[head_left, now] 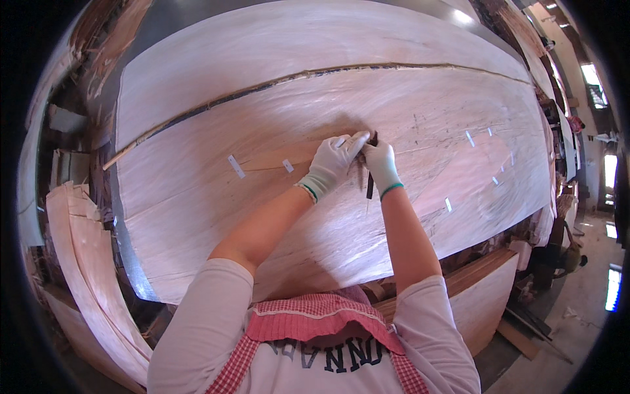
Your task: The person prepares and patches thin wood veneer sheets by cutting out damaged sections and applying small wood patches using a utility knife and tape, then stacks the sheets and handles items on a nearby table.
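A wide sheet of pale wood veneer [262,217] lies spread beneath both my hands. My right hand [382,165], in a white glove with a green cuff, is closed around a slim black tool [369,186]. Its dark end shows above the fingers and its lower part below them; the exact kind is unclear. Touching it from the left, my left hand [331,161], gloved the same way, has its fingers bent together; whatever they pinch is hidden. A narrow tan veneer patch [279,157] with small white tape pieces [236,167] lies left of my hands.
A long thin stick [262,85] crosses the sheet beyond my hands. A pinkish patch [459,174] with several tape pieces lies to the right. Curled veneer strips [85,243] stand at the left, stacked boards [482,295] at the near right. A person [569,253] is farther right.
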### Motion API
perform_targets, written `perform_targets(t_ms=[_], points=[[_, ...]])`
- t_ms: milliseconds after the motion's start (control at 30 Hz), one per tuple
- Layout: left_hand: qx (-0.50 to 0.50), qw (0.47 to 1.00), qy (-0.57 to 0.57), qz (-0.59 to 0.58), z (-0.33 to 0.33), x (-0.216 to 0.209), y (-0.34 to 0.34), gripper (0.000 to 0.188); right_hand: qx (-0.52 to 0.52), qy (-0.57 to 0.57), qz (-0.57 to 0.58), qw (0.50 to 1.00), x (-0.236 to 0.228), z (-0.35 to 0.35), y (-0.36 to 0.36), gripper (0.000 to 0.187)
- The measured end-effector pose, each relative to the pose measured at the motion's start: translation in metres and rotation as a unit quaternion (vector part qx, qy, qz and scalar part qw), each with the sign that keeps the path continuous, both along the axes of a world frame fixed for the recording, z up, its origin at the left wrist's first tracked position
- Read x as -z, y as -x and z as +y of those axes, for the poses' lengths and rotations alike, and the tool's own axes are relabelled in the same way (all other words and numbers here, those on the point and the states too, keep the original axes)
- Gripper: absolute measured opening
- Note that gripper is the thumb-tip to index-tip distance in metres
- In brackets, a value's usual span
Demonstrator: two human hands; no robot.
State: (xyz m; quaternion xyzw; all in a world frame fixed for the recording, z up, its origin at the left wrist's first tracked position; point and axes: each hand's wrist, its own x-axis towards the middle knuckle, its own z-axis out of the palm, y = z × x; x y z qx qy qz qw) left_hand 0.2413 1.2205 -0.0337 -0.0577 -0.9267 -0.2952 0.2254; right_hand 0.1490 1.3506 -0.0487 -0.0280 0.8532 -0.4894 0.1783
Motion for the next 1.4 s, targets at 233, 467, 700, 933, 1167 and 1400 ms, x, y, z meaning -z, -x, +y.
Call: perform_targets(t_ms=[233,467,700,933,1167,1400], points=[[-0.024,0.984,-0.072,-0.163,-0.010,0.000,0.010,0.049,-0.107,-0.199,-0.003,0.974,-0.051,0.029,-0.023,0.034],[-0.235,0.970,-0.055,-0.011,-0.104,-0.015,-0.151,0.045,0.035,0.016,-0.223,0.974,-0.058,0.145,-0.200,0.025],[-0.581,0.804,-0.087,-0.090,-0.061,-0.050,-0.484,0.034,-0.143,0.058,-0.136,0.979,-0.091,0.145,-0.209,0.016],[-0.723,0.636,-0.268,0.016,0.144,-0.025,-0.625,0.031,-0.264,0.129,-0.061,0.954,-0.128,0.117,-0.214,0.025],[-0.757,0.573,-0.314,0.011,0.214,0.023,-0.670,0.031,-0.483,0.056,-0.163,0.858,-0.126,0.045,-0.319,0.028],[-0.682,0.632,-0.336,-0.147,0.133,0.042,-0.764,0.032,-0.527,0.040,-0.157,0.834,-0.120,-0.108,-0.461,0.023]])
